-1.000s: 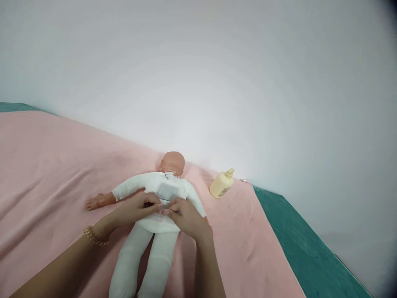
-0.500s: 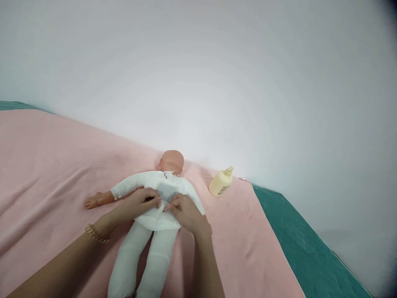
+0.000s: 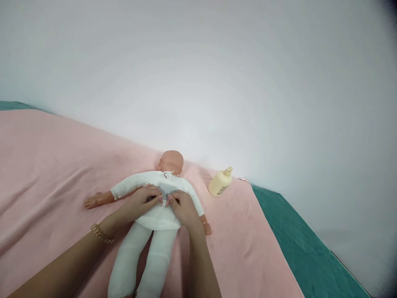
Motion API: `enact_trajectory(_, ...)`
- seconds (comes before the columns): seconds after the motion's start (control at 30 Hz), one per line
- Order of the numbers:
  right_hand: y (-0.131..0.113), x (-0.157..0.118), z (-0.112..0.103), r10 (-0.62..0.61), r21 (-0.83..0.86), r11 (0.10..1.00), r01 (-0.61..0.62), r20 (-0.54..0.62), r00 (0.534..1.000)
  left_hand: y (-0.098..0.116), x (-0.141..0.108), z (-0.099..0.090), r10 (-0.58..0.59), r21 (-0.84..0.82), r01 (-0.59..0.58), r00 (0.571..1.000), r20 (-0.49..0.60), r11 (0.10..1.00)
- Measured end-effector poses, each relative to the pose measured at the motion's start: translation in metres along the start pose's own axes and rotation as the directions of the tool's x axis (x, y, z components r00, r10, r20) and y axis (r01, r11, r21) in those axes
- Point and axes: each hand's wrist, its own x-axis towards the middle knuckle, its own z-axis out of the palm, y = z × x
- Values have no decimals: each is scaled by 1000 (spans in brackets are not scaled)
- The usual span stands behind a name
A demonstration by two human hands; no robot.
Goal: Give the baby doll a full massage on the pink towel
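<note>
A baby doll (image 3: 158, 217) with a white cloth body lies with the back of its bald head towards me and its arms spread. A pale grey rectangular panel (image 3: 166, 188) shows on its upper back, partly covered by my fingers. From the left, my left hand (image 3: 145, 202) rests on the doll's mid-back, fingers curled and thumb pressed in beside the panel. My right hand (image 3: 183, 207) mirrors it, thumb and forefinger pinched at the cloth. A narrow gap separates the two thumbs. The fingertips' undersides are hidden.
A pale yellow pump bottle (image 3: 220, 183) stands right of the doll's head. Under everything spreads a pink sheet (image 3: 242, 240) with creases at left, over a green surface (image 3: 304, 236). A white wall (image 3: 198, 82) rises right behind.
Both hands have shifted slightly up the doll's back, over the lower part of the grey panel. The right wrist moved left, baring the doll's right-side hand. Doll and bottle stay in place.
</note>
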Motion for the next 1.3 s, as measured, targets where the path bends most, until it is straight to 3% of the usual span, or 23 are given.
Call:
enact_trajectory(0.1, 6, 3, 3, -32, 25, 999, 34, -72, 997, 2, 1, -3, -4, -1, 4, 1000, -21, 1000)
enact_trajectory(0.17, 12, 6, 4, -53, 61, 996, 66, -190, 980, 4, 4, -6, 18, 8, -18, 997, -71, 1000)
enact_trajectory(0.27, 20, 11, 6, -143, 61, 982, 178, -379, 914, 4, 9, -9, 38, 42, -32, 989, -144, 999)
enact_trajectory(0.33, 23, 14, 10, -200, 45, 969, 241, -423, 884, 1, 12, -9, 34, 81, -22, 988, -153, 996)
enact_trajectory(0.57, 28, 24, 17, -207, -204, 967, 152, -289, 934, -14, 11, -2, 29, 153, -17, 997, -73, 988)
enact_trajectory(0.77, 26, 26, 19, -223, -267, 954, 140, -314, 923, -16, 11, 2, 68, 187, -49, 993, -95, 981)
enact_trajectory(0.9, 24, 22, 20, -297, -216, 948, 232, -346, 890, -15, 11, 3, 85, 206, -58, 989, -122, 977)
enact_trajectory(1.13, 23, 25, 19, -207, -148, 974, 171, -282, 937, -9, 12, -1, 24, 178, -16, 999, -45, 984)
enact_trajectory(1.3, 25, 24, 20, -230, -110, 972, 205, -313, 922, -11, 11, 0, 27, 189, -15, 998, -58, 982)
